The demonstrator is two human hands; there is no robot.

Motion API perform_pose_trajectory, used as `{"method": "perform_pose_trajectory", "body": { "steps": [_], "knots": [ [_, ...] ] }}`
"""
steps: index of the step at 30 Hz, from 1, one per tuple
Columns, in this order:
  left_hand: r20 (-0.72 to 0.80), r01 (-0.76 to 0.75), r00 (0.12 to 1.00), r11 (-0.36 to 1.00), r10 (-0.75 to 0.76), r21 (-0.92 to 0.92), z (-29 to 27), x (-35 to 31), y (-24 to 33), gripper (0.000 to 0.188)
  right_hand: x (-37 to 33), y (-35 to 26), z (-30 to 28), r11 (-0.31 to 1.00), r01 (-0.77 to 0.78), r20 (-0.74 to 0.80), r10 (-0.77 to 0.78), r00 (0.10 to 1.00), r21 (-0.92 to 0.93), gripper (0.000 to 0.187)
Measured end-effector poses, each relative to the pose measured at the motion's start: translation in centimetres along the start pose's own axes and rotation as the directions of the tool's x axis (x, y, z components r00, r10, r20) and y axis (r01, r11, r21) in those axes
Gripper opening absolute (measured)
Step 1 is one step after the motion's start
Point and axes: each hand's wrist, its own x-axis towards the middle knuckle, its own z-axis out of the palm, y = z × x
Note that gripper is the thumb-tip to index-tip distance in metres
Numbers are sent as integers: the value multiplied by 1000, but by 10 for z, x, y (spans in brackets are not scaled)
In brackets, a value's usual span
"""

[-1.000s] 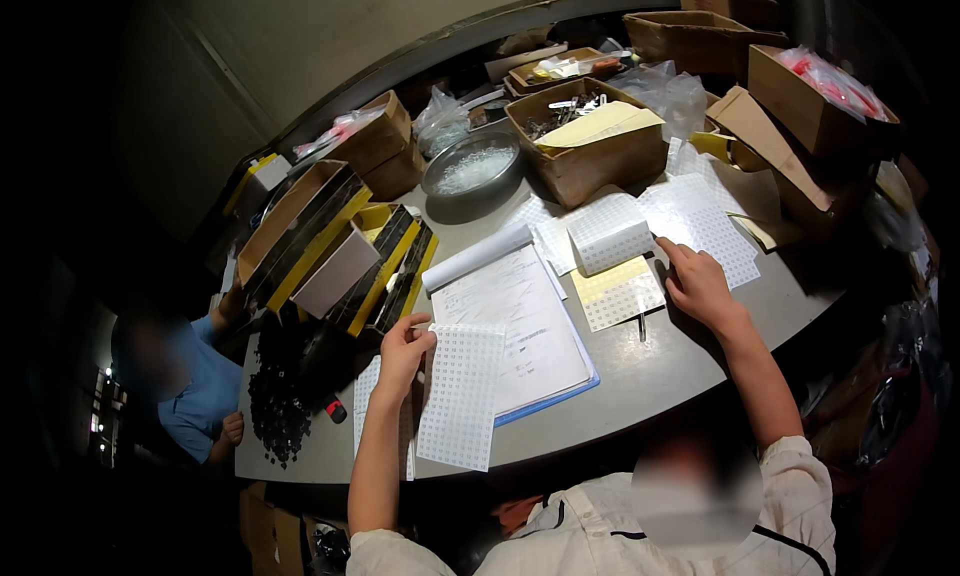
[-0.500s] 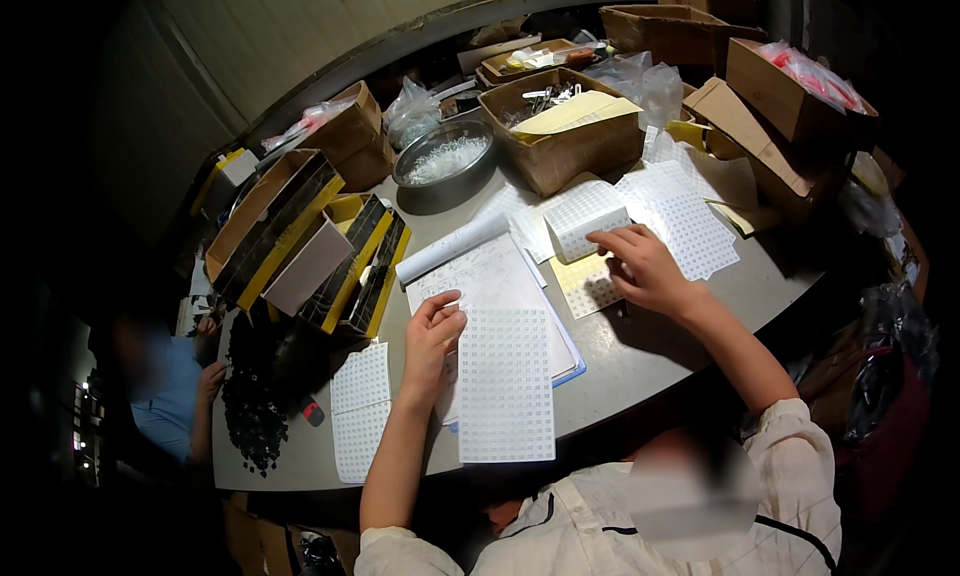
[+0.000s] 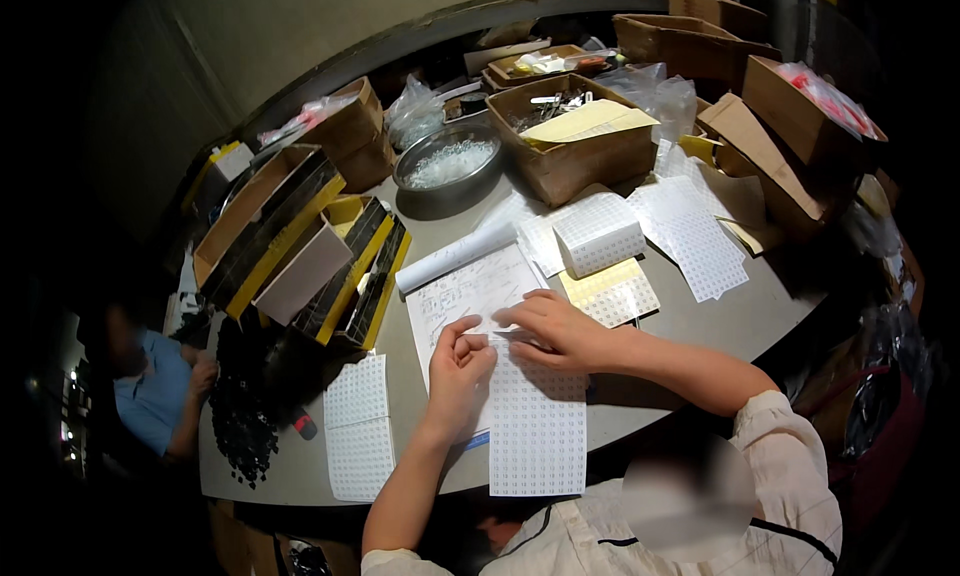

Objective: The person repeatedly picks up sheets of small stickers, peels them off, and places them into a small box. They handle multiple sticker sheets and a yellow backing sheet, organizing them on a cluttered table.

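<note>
A long white sheet of small printed labels (image 3: 538, 426) hangs toward me over the table's near edge. My left hand (image 3: 460, 376) is closed at the sheet's upper left corner, thumb and fingers pinching it. Across the top of that sheet lies my right hand (image 3: 560, 334), its fingers stretched toward the left hand and its thumb apart from them. Anything tiny at those fingertips is too small to make out. Beneath both hands is a clipboard with a handwritten paper (image 3: 460, 301), its top page rolled back.
More label sheets (image 3: 690, 231) and a yellow-backed one (image 3: 615, 291) lie beyond my right hand. Another label sheet (image 3: 358, 426) sits at left, near black pieces (image 3: 240, 406). Farther back are a metal bowl (image 3: 447, 164), cardboard boxes (image 3: 585, 166) and black-yellow trays (image 3: 345, 266). A co-worker (image 3: 155, 386) sits at left.
My right hand has come left from the folded label sheet to the top of the sheet at my left hand. The left hand and its sheet have shifted slightly right and nearer.
</note>
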Motion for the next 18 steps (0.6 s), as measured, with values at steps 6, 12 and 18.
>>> {"method": "perform_pose_trajectory", "body": {
  "steps": [6,12,18],
  "knots": [
    [92,4,996,1000,-6,28,14,-4,0,50,-12,-5,-14,994,-45,-34,49,998,95,31],
    [76,27,997,1000,-28,16,11,-7,3,47,-12,-16,-9,992,119,7,-120,993,33,44],
    [39,143,990,984,-139,-108,16,-8,17,51,-11,-17,-4,981,164,-19,-167,986,-107,48]
  ]
}}
